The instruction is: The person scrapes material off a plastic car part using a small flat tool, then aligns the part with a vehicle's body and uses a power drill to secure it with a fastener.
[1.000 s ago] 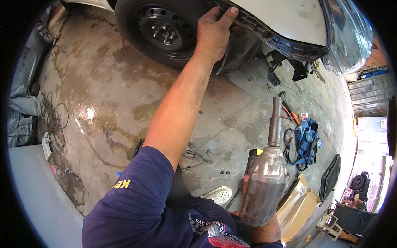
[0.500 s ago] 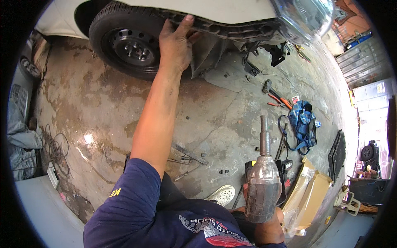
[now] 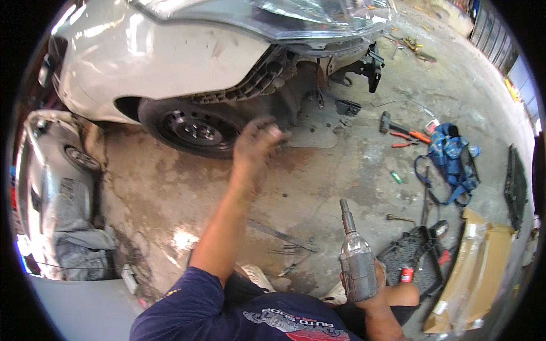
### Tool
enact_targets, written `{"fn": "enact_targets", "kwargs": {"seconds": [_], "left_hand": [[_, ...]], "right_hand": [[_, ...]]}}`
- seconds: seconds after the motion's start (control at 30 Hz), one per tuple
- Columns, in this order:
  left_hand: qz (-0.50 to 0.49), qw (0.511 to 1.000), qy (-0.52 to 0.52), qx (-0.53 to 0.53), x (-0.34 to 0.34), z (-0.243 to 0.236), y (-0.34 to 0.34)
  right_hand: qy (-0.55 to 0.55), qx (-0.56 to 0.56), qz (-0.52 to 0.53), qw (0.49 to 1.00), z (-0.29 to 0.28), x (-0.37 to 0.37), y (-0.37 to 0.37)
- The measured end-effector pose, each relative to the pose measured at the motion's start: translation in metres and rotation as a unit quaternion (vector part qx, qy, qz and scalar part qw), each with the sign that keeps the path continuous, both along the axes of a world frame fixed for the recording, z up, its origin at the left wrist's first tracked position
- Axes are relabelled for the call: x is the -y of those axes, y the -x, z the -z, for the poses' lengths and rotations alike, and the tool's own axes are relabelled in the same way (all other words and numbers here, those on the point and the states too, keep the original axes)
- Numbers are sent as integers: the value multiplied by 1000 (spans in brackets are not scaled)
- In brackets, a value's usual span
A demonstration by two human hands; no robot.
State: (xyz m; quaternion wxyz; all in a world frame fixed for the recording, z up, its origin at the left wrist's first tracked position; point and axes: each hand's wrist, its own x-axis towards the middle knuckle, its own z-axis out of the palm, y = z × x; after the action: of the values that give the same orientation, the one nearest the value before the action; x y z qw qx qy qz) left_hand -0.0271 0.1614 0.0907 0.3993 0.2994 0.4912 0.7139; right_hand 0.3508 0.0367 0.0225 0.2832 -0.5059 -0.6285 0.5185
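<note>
My right hand point(image 3: 379, 278) is wrapped round the grip of a worn impact wrench point(image 3: 358, 270), held upright low in front of me. A long socket point(image 3: 347, 216) on its nose points away toward the car. My left hand point(image 3: 259, 145) is raised in front of the car's front wheel point(image 3: 196, 133), a black steel rim with its tyre. Slightly blurred, its fingers look loosely apart, with nothing visible in them. Beyond it sits the dark plastic edging point(image 3: 250, 82) under the pale fender point(image 3: 170, 62), below the headlight point(image 3: 318, 20).
On the concrete floor to the right lie a hammer point(image 3: 387, 122), red-handled pliers point(image 3: 405, 143) and a blue strapped bag point(image 3: 452, 162). Nearer are an open black tool case point(image 3: 392, 253), a red can point(image 3: 406, 274) and cardboard point(image 3: 472, 273). A flat metal bar point(image 3: 284, 236) lies near my feet.
My left hand has come away from the dark edging at the wheel arch and lowered. The view has shifted, showing more of the car. The impact wrench remains in my right hand.
</note>
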Motion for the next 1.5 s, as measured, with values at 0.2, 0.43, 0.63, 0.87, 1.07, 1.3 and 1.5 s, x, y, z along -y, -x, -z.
{"fn": "enact_targets", "kwargs": {"seconds": [0.2, 0.43, 0.63, 0.87, 1.07, 1.3, 1.5], "left_hand": [[-275, 845, 33, -458, 5, -56, -12], [-389, 736, 56, -551, -48, -95, 19], [-391, 767, 41, -508, -63, -76, 25], [-374, 792, -25, -481, -98, -91, 7], [-251, 756, -88, -598, -50, -65, -13], [391, 628, 18, -673, 35, -71, -143], [340, 701, 137, -613, 40, -44, -145]], "right_hand": [[-123, 23, -164, 979, -31, -33, 9], [-44, -51, -119, 991, -5, -33, -16], [-131, 110, -75, 982, 20, -24, -29], [-104, 143, -155, 972, -28, -63, -24], [-103, -64, -117, 986, -3, -44, -14], [-32, -175, -118, 977, -49, -46, -8], [19, -245, -25, 969, -55, -36, -5]]}}
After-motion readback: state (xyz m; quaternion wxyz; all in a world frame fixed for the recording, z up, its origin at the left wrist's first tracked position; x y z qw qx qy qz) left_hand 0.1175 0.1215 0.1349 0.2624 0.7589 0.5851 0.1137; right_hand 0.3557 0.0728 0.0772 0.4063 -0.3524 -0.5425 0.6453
